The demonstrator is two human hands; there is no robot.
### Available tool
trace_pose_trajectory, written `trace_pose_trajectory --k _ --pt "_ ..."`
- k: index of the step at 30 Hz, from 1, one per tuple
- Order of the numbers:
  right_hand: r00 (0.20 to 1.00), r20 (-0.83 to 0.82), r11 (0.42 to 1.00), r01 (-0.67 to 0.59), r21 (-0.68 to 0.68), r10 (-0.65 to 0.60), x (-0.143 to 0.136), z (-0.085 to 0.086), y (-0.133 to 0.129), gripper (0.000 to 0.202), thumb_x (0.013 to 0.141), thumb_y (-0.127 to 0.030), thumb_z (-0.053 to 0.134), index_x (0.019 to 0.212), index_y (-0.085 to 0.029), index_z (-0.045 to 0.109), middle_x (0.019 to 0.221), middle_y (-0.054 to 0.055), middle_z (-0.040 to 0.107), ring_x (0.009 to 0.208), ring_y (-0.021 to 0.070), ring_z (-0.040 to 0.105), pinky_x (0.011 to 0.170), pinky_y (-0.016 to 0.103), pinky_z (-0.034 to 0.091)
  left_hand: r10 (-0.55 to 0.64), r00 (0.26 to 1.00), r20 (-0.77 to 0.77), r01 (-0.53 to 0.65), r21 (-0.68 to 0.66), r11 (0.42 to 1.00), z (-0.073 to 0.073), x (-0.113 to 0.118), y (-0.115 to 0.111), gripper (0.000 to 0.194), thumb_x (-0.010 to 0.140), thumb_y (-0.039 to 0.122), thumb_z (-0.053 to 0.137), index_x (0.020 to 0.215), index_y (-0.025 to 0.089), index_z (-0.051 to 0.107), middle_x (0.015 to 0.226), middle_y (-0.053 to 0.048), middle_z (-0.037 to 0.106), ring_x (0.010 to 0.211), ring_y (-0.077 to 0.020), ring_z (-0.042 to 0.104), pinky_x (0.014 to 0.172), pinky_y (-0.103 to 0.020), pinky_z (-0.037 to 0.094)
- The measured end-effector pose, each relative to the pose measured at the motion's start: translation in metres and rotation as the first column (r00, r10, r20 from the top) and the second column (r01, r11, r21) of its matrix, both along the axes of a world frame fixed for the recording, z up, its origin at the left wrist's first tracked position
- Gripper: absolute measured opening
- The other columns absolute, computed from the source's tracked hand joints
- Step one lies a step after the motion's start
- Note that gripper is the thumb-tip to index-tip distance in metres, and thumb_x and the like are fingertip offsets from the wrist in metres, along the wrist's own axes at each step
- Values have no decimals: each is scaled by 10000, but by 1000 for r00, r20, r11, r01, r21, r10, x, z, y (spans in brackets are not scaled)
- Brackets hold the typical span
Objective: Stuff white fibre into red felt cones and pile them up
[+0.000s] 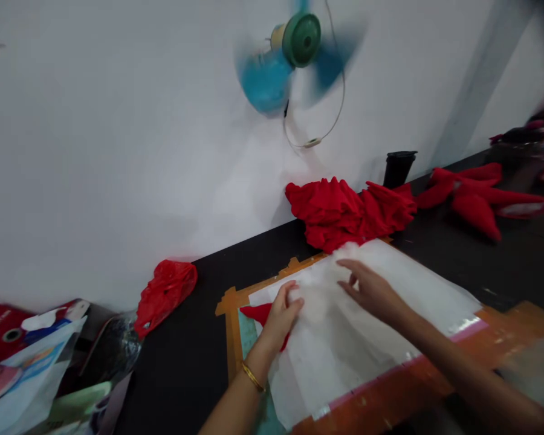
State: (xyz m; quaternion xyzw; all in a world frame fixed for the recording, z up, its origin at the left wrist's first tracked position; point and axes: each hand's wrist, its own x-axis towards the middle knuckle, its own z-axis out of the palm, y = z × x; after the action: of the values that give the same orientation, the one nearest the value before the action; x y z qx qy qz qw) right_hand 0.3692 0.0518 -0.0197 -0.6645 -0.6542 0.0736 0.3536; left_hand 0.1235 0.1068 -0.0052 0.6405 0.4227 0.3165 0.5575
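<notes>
White fluffy stuffing [315, 296] lies on a white sheet [417, 281] taped to the dark table. My left hand [283, 311], with a gold bangle at the wrist, has its fingers curled at the left edge of the stuffing. Beneath and beside that hand is a red fabric piece [256, 312], partly hidden by it. Over the sheet, right of the stuffing, my right hand [365, 287] has thumb and forefinger apart, with nothing visible between them. Some fluff reaches up to the red cloth pile behind.
Behind the sheet is a red cloth pile [344, 208], with a black cup [399, 168] and red stuffed shapes [476, 193] to its right. A red plastic bag [165, 293] and boxes [4, 329] are at left. A blue fan [299, 48] spins on the wall.
</notes>
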Motion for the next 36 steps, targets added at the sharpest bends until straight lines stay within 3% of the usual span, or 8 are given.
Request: trace_pose_trajectory --k 2,7,11,15,18,22,28,36 --pt "982 -176 985 -98 -144 72 -35 -12 -6 563 856 -347 560 1369 -152 435 1131 123 663 730 187 639 747 351 530 3 993 121 16 -152 988 -6 -1 -3 442 808 242 565 1250 231 544 1287 -88 580 928 -160 601 786 -263 470" --pt "961 -231 965 -195 -174 153 -81 -30 -5 235 750 -120 530 941 -164 659 870 55 697 740 184 626 705 297 489 22 995 -94 -25 -32 999 -31 6 -8 290 668 98 583 939 172 656 819 -21 668 663 -132 581 585 -215 447" --pt "965 -221 972 -177 -155 140 -64 -26 -5 175 828 -174 492 877 -194 659 824 36 696 733 181 633 686 288 486 65 983 -173 -61 29 998 -35 -3 -6 172 617 63 569 736 179 613 608 45 552 494 -106 483 486 -210 384" --pt "985 -85 980 -157 -123 147 -30 -26 -11 213 887 -240 463 843 -187 665 875 91 703 850 238 641 789 374 502 148 965 -216 -117 149 982 -26 -24 0 244 598 8 546 752 188 605 725 19 598 688 -141 548 649 -238 426" --pt "977 -92 973 -200 -118 190 -25 -23 -15 282 887 -306 515 1112 -187 636 1125 125 671 961 251 623 870 414 503 133 958 -254 -84 196 977 -26 -30 0 387 585 -39 528 888 187 611 832 -3 622 806 -160 577 757 -264 433" --pt "940 -263 946 -269 -182 217 -55 -16 -10 661 826 -367 620 1423 -216 380 1329 123 559 845 184 635 800 347 539 49 958 -284 24 250 968 -35 -19 -5 577 637 -43 517 1169 181 517 899 -11 617 823 -151 585 779 -266 439" --pt "964 -132 936 -258 -240 232 -75 -33 6 174 797 -148 522 873 -183 675 863 65 712 780 200 651 733 297 501 69 965 -251 -3 253 968 -44 -22 -6 587 704 12 551 1255 188 451 858 7 619 761 -144 577 757 -271 446" --pt "992 -30 959 -123 -255 120 -39 -39 4 226 865 -240 454 883 -176 670 898 101 696 802 238 650 750 358 494 79 941 -328 8 256 967 -40 -38 -3 500 726 34 554 1209 164 547 905 -30 619 866 -173 600 827 -309 463"
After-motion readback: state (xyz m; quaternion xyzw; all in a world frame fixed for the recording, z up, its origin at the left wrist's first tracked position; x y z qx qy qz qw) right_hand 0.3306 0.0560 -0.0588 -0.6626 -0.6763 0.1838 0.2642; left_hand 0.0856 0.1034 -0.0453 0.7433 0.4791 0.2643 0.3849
